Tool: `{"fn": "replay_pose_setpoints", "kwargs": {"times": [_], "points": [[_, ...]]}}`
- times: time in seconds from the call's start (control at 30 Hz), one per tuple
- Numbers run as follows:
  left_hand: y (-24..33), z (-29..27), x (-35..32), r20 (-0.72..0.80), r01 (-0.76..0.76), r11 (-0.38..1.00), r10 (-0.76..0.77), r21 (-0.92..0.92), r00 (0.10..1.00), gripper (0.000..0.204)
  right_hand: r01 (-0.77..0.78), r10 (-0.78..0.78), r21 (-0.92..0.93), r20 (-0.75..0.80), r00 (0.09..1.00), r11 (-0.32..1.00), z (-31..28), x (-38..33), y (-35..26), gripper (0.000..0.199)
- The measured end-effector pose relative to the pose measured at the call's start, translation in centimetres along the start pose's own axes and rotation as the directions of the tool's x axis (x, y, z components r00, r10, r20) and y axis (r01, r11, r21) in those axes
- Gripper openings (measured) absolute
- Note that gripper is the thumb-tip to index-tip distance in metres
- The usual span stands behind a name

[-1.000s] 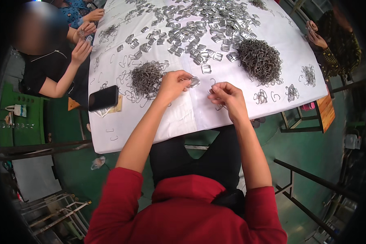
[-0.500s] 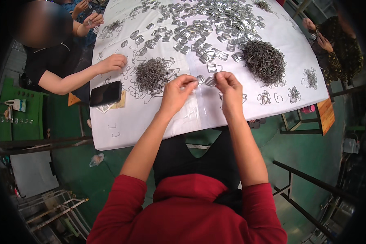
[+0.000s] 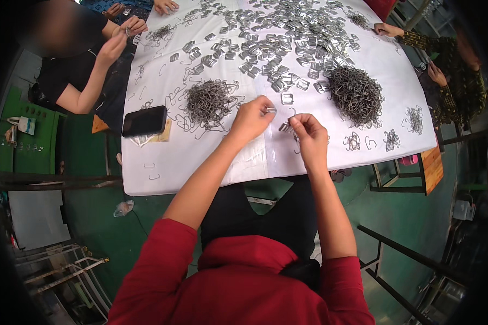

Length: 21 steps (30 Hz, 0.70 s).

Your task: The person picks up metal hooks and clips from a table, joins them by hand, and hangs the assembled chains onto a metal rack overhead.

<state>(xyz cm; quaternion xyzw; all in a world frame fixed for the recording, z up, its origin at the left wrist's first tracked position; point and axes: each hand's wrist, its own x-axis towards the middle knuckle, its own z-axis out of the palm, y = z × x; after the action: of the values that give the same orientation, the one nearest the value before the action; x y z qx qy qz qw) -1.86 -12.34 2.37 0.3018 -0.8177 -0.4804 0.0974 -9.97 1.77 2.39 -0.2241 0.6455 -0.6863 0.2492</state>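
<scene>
Over the near middle of the white table, my left hand [image 3: 251, 119] is closed on a small silver metal buckle [image 3: 270, 110] that shows past its fingertips. My right hand [image 3: 312, 136] pinches another metal buckle [image 3: 284, 127] between thumb and fingers, a little nearer to me. The two pieces are apart. Just beyond them a loose buckle [image 3: 287, 99] lies on the cloth, with a bent wire hook [image 3: 292, 111] beside it. A tangled heap of wire hooks [image 3: 207, 103] sits left of my left hand. A larger hook heap [image 3: 357, 96] stands beyond my right hand.
Many silver buckles [image 3: 287, 40] spread over the far part of the white-covered table [image 3: 200, 170]. A black phone [image 3: 144, 121] lies at the left edge. Small hook piles [image 3: 392, 140] lie at the right. Co-workers' hands [image 3: 114, 46] are at the left, and others [image 3: 387, 30] at the right.
My hands have moved apart: the left turned and tilted up with its buckle, the right shifted slightly nearer to me. The co-worker at the left has drawn a hand back from the table.
</scene>
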Motion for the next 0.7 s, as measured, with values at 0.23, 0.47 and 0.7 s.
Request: {"fn": "replay_pose_setpoints", "kwargs": {"times": [0.23,0.47,0.7], "points": [[0.0,-2.3,-2.5,0.101,0.186,0.455,-0.204,-0.871,0.974,0.015,0.084,-0.07,-0.254,0.063,0.996,0.964,3.8,-0.1,-0.9,0.013],[-1.4,-3.7,-3.5,-0.129,-0.055,0.479,-0.123,-0.876,0.984,0.015,0.186,-0.142,-0.303,0.161,0.977,0.935,6.8,0.5,-0.3,0.015],[-2.8,-9.1,-5.5,-0.412,-0.282,0.565,-0.115,-0.776,0.904,0.016,0.312,-0.115,-0.679,0.32,0.941,0.665,6.8,5.1,1.3,0.013]]}}
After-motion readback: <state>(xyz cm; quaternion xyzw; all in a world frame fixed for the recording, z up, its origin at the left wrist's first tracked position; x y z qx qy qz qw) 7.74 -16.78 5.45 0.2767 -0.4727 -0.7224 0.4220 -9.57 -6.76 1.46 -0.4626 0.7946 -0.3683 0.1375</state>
